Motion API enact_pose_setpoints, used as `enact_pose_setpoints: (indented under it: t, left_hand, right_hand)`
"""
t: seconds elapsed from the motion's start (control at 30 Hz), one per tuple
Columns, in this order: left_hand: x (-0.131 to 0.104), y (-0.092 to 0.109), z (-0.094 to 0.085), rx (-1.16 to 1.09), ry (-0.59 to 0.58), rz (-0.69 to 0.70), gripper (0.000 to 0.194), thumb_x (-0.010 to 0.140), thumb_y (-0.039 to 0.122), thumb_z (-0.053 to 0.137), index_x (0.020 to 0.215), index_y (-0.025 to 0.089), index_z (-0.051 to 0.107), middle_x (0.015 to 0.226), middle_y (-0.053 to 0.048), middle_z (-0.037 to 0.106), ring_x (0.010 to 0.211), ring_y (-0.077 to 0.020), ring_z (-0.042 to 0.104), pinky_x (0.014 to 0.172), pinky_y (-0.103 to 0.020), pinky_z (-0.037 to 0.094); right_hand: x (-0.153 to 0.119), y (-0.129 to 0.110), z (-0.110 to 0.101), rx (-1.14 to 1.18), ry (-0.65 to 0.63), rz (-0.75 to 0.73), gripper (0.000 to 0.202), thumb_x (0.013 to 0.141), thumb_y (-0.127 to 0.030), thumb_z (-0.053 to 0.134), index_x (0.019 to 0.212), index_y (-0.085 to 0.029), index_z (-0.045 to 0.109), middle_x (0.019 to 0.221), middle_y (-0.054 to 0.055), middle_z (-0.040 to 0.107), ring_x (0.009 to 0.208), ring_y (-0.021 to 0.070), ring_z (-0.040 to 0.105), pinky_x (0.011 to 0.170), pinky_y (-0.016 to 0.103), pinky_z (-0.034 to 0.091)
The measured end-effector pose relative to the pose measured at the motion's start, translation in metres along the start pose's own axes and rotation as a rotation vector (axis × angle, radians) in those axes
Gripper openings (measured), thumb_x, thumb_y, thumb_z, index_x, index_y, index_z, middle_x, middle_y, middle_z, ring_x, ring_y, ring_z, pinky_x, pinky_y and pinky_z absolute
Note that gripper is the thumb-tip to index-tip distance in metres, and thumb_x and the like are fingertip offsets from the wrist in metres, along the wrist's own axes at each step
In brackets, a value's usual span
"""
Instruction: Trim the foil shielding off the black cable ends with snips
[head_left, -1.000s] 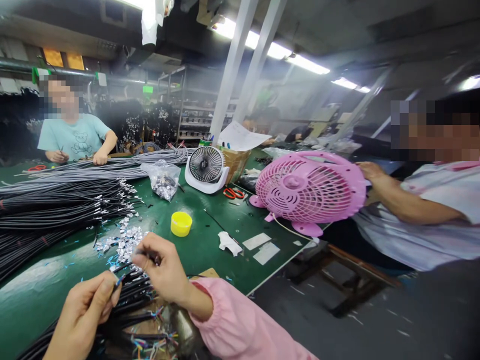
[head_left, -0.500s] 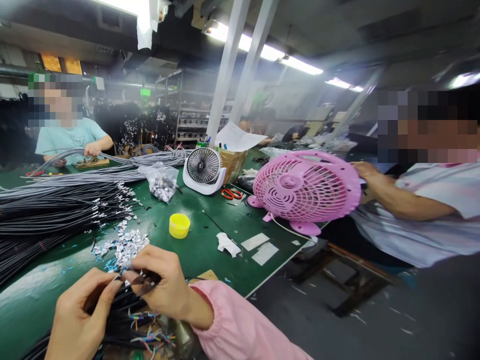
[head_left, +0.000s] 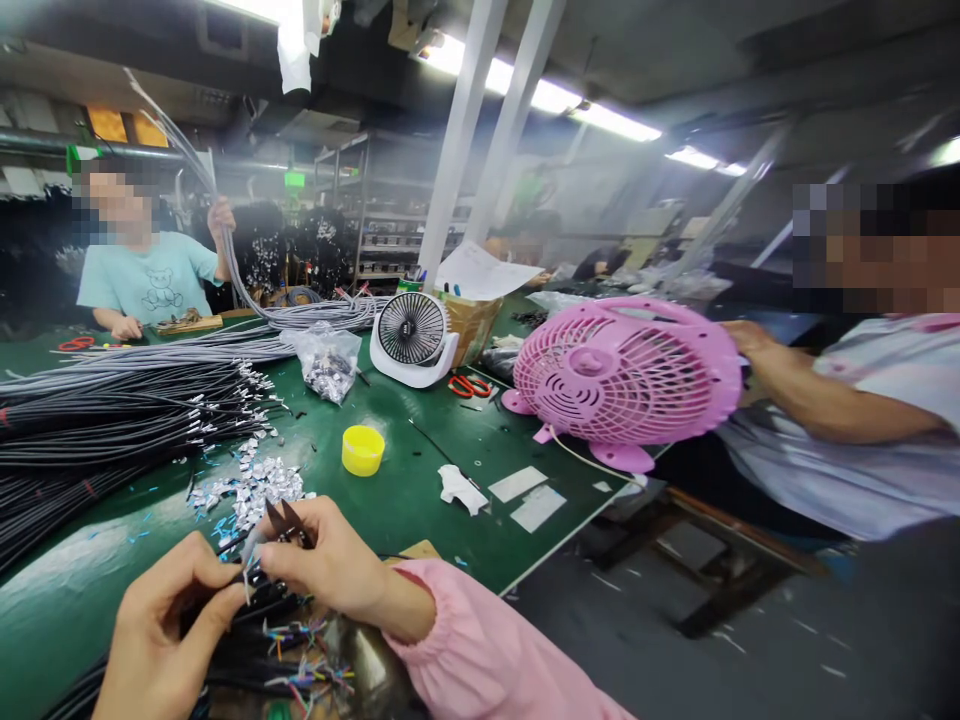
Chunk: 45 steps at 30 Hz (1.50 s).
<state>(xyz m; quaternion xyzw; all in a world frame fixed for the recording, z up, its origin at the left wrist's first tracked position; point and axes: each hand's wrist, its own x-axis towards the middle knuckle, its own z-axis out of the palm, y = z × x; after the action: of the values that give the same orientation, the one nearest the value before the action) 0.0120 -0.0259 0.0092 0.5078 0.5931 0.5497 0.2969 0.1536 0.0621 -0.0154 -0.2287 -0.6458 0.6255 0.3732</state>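
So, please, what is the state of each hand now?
Left hand: closed, pinching a cable end.
Right hand: closed, holding a dark-bladed tool, fingertips at that cable end.

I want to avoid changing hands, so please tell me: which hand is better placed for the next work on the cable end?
Likely the right hand: it holds the dark pointed tool close by the cable end. The left hand pinches the cable end, so it seems better suited to steadying.
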Motion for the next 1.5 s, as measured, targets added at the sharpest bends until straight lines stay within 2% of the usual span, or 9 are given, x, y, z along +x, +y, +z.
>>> enact_pose_setpoints:
  t: [0.13, 0.23, 0.47, 0.7, 0.9, 0.97, 1.1, 1.33, 1.5]
  left_hand:
    - [0.002, -0.003, -0.002, 0.128, 0.032, 0.12, 0.024, 0.074, 0.04, 0.073, 0.056, 0.025, 0.066, 0.054, 0.004, 0.052, 0.049, -0.0128, 0.046, 0.046, -0.022, 0.035]
    - [0.003, -0.003, -0.003, 0.132, 0.03, 0.129, 0.023, 0.074, 0.041, 0.072, 0.057, 0.025, 0.066, 0.052, 0.004, 0.053, 0.048, -0.0131, 0.047, 0.045, -0.021, 0.036]
    - [0.002, -0.002, 0.0, 0.139, -0.054, 0.093, 0.025, 0.072, 0.038, 0.07, 0.053, 0.025, 0.06, 0.051, 0.003, 0.057, 0.044, -0.0123, 0.046, 0.038, -0.019, 0.037]
    - [0.005, -0.008, -0.003, 0.215, -0.14, 0.113, 0.031, 0.076, 0.048, 0.069, 0.057, 0.024, 0.063, 0.054, 0.001, 0.062, 0.053, -0.0179, 0.059, 0.049, -0.022, 0.051]
    - [0.01, -0.013, -0.008, 0.169, -0.27, 0.088, 0.03, 0.08, 0.05, 0.066, 0.066, 0.024, 0.074, 0.063, -0.003, 0.071, 0.059, -0.0199, 0.066, 0.044, -0.02, 0.048]
    - [0.009, -0.007, -0.008, 0.13, -0.254, 0.045, 0.031, 0.078, 0.051, 0.067, 0.064, 0.024, 0.073, 0.065, -0.003, 0.071, 0.058, -0.0191, 0.064, 0.043, -0.02, 0.048]
    - [0.003, 0.009, -0.006, 0.1, -0.145, -0.037, 0.033, 0.072, 0.049, 0.071, 0.052, 0.023, 0.064, 0.053, 0.003, 0.056, 0.049, -0.0134, 0.05, 0.041, -0.019, 0.042]
    - [0.002, 0.004, -0.003, 0.17, -0.03, 0.06, 0.031, 0.072, 0.043, 0.07, 0.05, 0.024, 0.059, 0.051, 0.004, 0.05, 0.048, -0.0129, 0.044, 0.041, -0.021, 0.036]
    - [0.0, 0.003, -0.002, 0.201, -0.021, 0.086, 0.028, 0.072, 0.04, 0.068, 0.05, 0.025, 0.059, 0.05, 0.004, 0.052, 0.048, -0.0135, 0.045, 0.042, -0.022, 0.034]
  right_hand:
    - [0.002, -0.001, 0.002, 0.07, 0.01, 0.04, 0.04, 0.075, -0.05, 0.076, 0.065, -0.018, 0.054, 0.052, -0.006, 0.047, 0.043, 0.0058, 0.035, 0.039, 0.021, 0.025]
    - [0.002, -0.002, 0.003, 0.06, 0.025, 0.04, 0.043, 0.075, -0.052, 0.077, 0.065, -0.017, 0.055, 0.05, -0.006, 0.046, 0.042, 0.0056, 0.035, 0.039, 0.021, 0.025]
    - [0.004, -0.01, 0.002, 0.002, -0.002, 0.005, 0.053, 0.075, -0.059, 0.074, 0.056, -0.018, 0.047, 0.052, -0.006, 0.043, 0.05, 0.0063, 0.035, 0.044, 0.021, 0.026]
    - [0.003, -0.008, 0.0, -0.052, -0.023, -0.016, 0.049, 0.079, -0.056, 0.071, 0.059, -0.018, 0.047, 0.054, -0.006, 0.045, 0.052, 0.007, 0.037, 0.047, 0.021, 0.029]
    - [0.002, -0.02, 0.001, -0.233, 0.006, -0.125, 0.047, 0.085, -0.048, 0.059, 0.056, -0.02, 0.036, 0.054, -0.006, 0.032, 0.055, 0.0082, 0.029, 0.046, 0.022, 0.024]
    - [0.001, -0.019, 0.001, -0.248, 0.01, -0.149, 0.043, 0.086, -0.045, 0.057, 0.057, -0.02, 0.037, 0.054, -0.005, 0.031, 0.055, 0.0085, 0.027, 0.046, 0.022, 0.023]
    - [0.0, -0.011, -0.001, -0.186, 0.032, -0.149, 0.047, 0.082, -0.048, 0.065, 0.054, -0.019, 0.04, 0.052, -0.006, 0.034, 0.052, 0.0075, 0.028, 0.045, 0.023, 0.021]
    - [-0.001, 0.004, -0.005, -0.216, 0.05, -0.118, 0.037, 0.076, -0.038, 0.074, 0.057, -0.018, 0.049, 0.053, -0.005, 0.042, 0.051, 0.0076, 0.032, 0.048, 0.024, 0.025]
    - [-0.002, 0.005, -0.006, -0.266, 0.047, -0.12, 0.03, 0.075, -0.031, 0.072, 0.058, -0.018, 0.051, 0.055, -0.004, 0.045, 0.052, 0.0093, 0.036, 0.05, 0.026, 0.027]
